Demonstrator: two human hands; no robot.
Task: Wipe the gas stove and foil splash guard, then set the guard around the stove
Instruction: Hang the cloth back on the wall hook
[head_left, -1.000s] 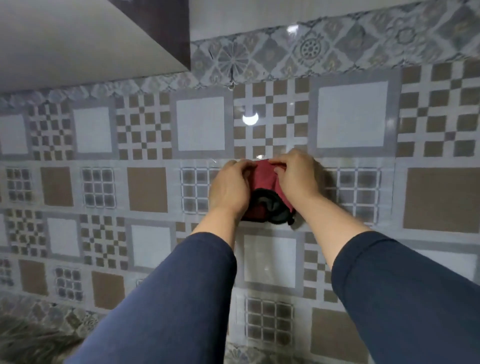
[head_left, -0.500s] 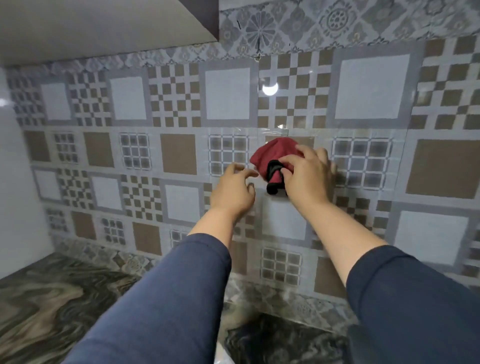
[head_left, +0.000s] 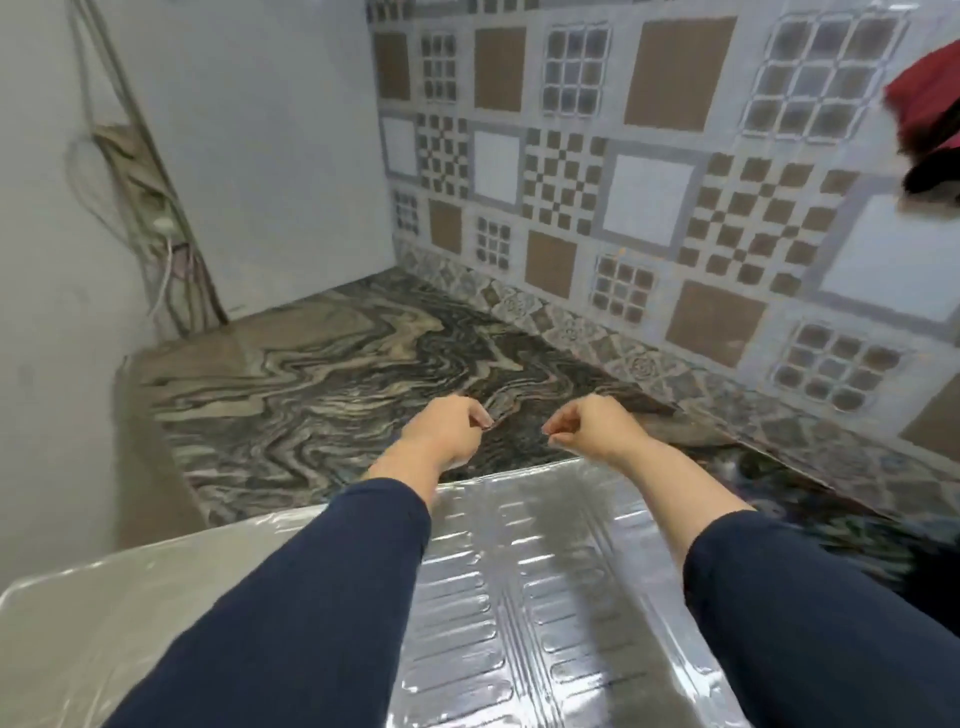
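The foil splash guard (head_left: 524, 582), silver with embossed ribs, lies flat in the foreground under my forearms. Its far edge ends just below my wrists. My left hand (head_left: 449, 428) and my right hand (head_left: 589, 428) hover side by side above the marbled counter (head_left: 311, 384), just past that edge. Both hold nothing, with fingers loosely curled. The red cloth (head_left: 927, 111), with a dark part below it, hangs on the tiled wall (head_left: 644, 202) at the upper right, apart from both hands. No gas stove is in view.
A white side wall (head_left: 270, 156) closes the counter's far left end. Loose cables and a socket (head_left: 156, 223) hang at the left. The counter's left edge drops off at about (head_left: 130, 374).
Both hands have let go of the red cloth, which stays on the wall, and have dropped to just above the counter. My view has tilted down and left, bringing the foil guard into sight.
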